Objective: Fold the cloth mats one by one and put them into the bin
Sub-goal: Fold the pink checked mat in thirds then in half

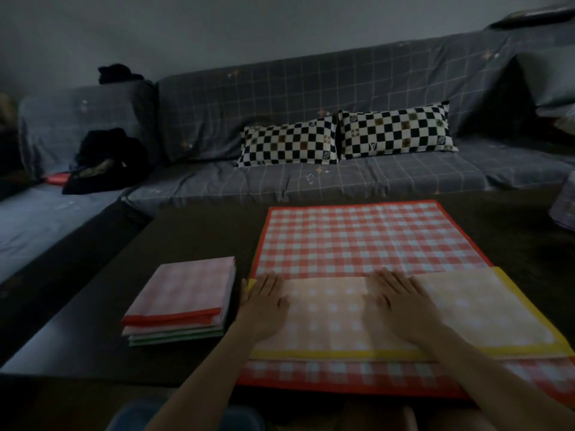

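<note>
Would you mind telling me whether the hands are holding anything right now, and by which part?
Nothing is held: the left hand and right hand lie flat, pressing the top of the folded yellow mat.

- Red-and-white gingham cloth mat (367, 241), red border
- Pale orange-checked folded cloth mat (342, 318), yellow border
- Black-and-white checkered pillows (395, 132)
- Grey sofa cover (311, 85), thin pale grid lines

Materials, surface finish

Yellow-edged mat (485, 309), red check mat (357, 237), folded stack (183, 300): matt woven cloth. Table (93, 321): dark, smooth, slight sheen. Sofa cover (311, 88): matt fabric.
</note>
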{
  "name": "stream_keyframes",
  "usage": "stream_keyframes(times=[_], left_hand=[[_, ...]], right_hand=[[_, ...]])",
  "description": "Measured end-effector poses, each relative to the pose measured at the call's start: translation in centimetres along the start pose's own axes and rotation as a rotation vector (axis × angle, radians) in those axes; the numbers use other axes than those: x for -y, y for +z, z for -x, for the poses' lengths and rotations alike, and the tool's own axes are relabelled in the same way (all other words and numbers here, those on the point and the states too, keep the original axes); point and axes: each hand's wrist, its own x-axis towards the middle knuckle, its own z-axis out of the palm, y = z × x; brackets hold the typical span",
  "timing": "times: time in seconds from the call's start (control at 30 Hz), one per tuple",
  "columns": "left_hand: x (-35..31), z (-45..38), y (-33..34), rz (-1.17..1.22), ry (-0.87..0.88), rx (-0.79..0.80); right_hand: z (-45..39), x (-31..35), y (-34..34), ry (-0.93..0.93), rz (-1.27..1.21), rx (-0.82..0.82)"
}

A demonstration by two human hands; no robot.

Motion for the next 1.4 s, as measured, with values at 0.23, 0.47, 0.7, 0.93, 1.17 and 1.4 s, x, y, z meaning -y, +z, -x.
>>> stream_keyframes(times=[0.23,0.47,0.7,0.93,1.17,1.4], left_hand=[[1.1,-2.4,-4.3,0.150,-0.012,0.045],[3.1,-3.9,-7.2,0.316,-0.039,0.132],[5.0,-2.6,-10.5,0.533,-0.154,0.191],[1.5,-2.1,-11.6,1.186,-0.176,0.099],[-6.6,-2.4,-12.2,1.471,-0.175,0.083],[-14.8,-4.6,-8.0,1.363,-0.182,-0.004]], right_hand=[[0.7,5.3,-2.3,-0.199,-0.148,0.092],[0.8,6.6,-2.4,-0.203,-0.181,0.255],[1.3,7.3,-3.8,-0.229,-0.199,0.338],[3.3,8.6,-6.4,-0.240,-0.162,0.292],[3.3,3.5,-3.7,-0.078,-0.628,0.020],[6.7,-1.5,-5.6,0.172,-1.175,-0.142]])
